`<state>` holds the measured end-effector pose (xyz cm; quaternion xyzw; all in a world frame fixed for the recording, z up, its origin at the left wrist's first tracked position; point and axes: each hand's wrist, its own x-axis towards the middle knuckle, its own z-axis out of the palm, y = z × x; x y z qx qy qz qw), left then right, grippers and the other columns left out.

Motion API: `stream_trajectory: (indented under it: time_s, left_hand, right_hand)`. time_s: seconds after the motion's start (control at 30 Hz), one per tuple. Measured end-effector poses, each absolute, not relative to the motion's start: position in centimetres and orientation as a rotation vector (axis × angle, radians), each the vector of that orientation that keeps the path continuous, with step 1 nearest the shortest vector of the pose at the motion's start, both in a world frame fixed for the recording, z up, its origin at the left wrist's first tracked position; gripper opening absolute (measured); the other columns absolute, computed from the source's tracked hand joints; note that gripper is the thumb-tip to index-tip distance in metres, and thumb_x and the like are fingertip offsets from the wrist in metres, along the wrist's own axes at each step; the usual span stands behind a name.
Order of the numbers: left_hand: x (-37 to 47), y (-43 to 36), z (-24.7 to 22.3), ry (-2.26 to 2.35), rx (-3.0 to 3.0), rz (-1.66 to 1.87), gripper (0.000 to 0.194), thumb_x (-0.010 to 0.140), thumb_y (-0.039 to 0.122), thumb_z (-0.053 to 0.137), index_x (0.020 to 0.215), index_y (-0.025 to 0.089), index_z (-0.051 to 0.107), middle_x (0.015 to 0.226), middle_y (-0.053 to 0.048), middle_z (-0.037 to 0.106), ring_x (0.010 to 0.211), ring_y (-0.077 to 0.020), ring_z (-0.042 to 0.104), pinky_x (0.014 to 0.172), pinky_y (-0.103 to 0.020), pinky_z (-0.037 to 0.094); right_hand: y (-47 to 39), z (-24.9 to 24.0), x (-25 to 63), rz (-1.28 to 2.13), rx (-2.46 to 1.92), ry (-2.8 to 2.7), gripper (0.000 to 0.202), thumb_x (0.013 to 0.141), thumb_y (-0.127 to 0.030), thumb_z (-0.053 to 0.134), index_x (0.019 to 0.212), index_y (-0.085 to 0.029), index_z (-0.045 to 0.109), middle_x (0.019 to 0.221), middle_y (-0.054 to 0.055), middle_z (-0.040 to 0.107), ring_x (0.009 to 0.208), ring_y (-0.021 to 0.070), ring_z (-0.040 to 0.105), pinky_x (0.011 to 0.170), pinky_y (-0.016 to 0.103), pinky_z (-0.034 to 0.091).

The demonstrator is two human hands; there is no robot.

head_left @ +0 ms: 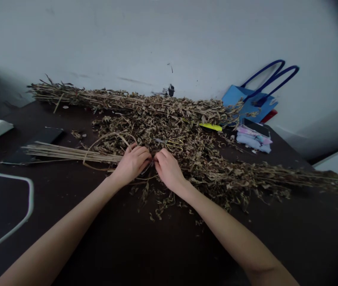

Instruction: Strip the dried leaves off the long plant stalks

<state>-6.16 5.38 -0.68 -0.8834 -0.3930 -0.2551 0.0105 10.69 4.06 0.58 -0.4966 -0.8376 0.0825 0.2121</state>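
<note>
Over a dark counter point(121, 246), your left hand point(132, 162) and right hand point(169, 169) nearly meet at the middle of a dried bundle point(207, 171), fingers curled in and thumbs close to fingertips; whether anything is pinched between them you cannot tell. The bundle lies flat before you, its long axis running left to right, bare stalks pointing left and leafy tips pointing right, that end slanting slightly toward you. A pale strip point(93, 143) loops around the stalks beside your left hand. Scissors point(175, 143) rest on the leaves just behind your hands, blades to the left. Along the wall lies a second bundle point(145, 104), also stretched left to right, with a blue bag point(231, 95) standing near its right end.
</note>
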Motion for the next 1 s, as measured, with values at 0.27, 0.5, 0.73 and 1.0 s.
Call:
stream_trajectory:
  time_s: [0.27, 0.5, 0.73, 1.0]
  left_hand:
    - [-6.1, 5.2, -0.8, -1.118, -2.712, -0.841, 0.018, 0.09, 0.018, 0.042, 0.088, 0.019, 0.059, 0.095, -0.004, 0.063, 0.094, -0.0184, 0.055, 0.104, -0.046, 0.027]
    - [-6.1, 5.3, -0.9, -1.067, -2.709, -0.842, 0.019, 0.091, 0.018, 0.041, 0.086, 0.019, 0.06, 0.092, -0.004, 0.063, 0.094, -0.0184, 0.056, 0.104, -0.047, 0.027]
    - [-6.0, 5.2, -1.2, -1.129, -2.675, -0.887, 0.017, 0.091, 0.02, 0.042, 0.089, 0.017, 0.059, 0.093, -0.006, 0.064, 0.093, -0.0194, 0.057, 0.103, -0.046, 0.03]
    - [-5.9, 5.1, -1.2, -1.165, -2.687, -0.929, 0.018, 0.091, 0.019, 0.042, 0.088, 0.018, 0.06, 0.092, -0.005, 0.063, 0.093, -0.0188, 0.056, 0.102, -0.045, 0.031]
  right_hand:
    - [7.7, 2.7, 11.5, 0.445, -1.383, -2.545, 0.012, 0.077, -0.015, 0.055, 0.077, -0.014, 0.067, 0.077, 0.003, 0.065, 0.073, 0.0133, 0.057, 0.068, 0.022, 0.04]
    - [10.0, 4.7, 10.4, 0.562, -1.432, -2.784, 0.015, 0.066, -0.015, 0.06, 0.075, -0.014, 0.072, 0.069, 0.004, 0.069, 0.063, 0.014, 0.057, 0.053, 0.021, 0.034]
    - [8.4, 5.0, 9.9, 0.448, -1.493, -2.735, 0.017, 0.069, -0.014, 0.055, 0.076, -0.012, 0.07, 0.077, 0.009, 0.069, 0.072, 0.018, 0.06, 0.06, 0.024, 0.037]
    - [7.1, 3.8, 11.8, 0.441, -1.541, -2.485, 0.023, 0.081, -0.01, 0.043, 0.086, -0.009, 0.065, 0.088, 0.01, 0.066, 0.079, 0.0143, 0.06, 0.073, 0.023, 0.041]
